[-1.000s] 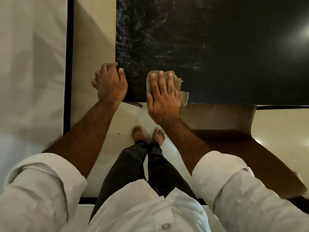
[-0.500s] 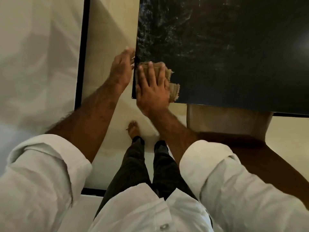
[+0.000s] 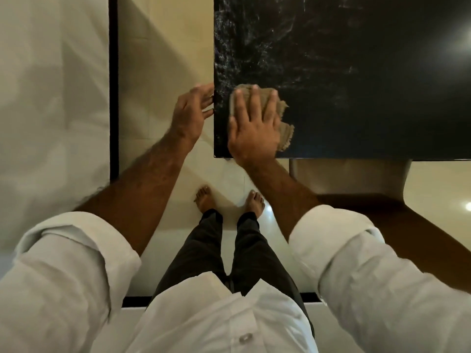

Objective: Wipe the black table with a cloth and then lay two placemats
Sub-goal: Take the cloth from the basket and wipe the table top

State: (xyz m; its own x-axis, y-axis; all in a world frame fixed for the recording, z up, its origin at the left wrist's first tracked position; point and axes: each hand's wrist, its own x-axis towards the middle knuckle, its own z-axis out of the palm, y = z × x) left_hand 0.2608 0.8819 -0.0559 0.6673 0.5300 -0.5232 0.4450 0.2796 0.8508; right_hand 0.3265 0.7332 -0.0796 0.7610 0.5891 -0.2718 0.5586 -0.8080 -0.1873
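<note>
Head view, right hand [image 3: 251, 128] pressing cloth [image 3: 286, 136]

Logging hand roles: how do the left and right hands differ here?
The right hand lies flat on the frayed tan cloth, pressing it onto the glossy black table; the left hand holds nothing. The right hand is over the tabletop; the left hand is beside its left edge, off the top. Both have straight fingers.

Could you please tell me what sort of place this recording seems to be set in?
Probably an indoor living or dining room, in a home or hotel: a glossy black table on a pedestal base, a polished cream tile floor, and the person's bare feet.
</note>
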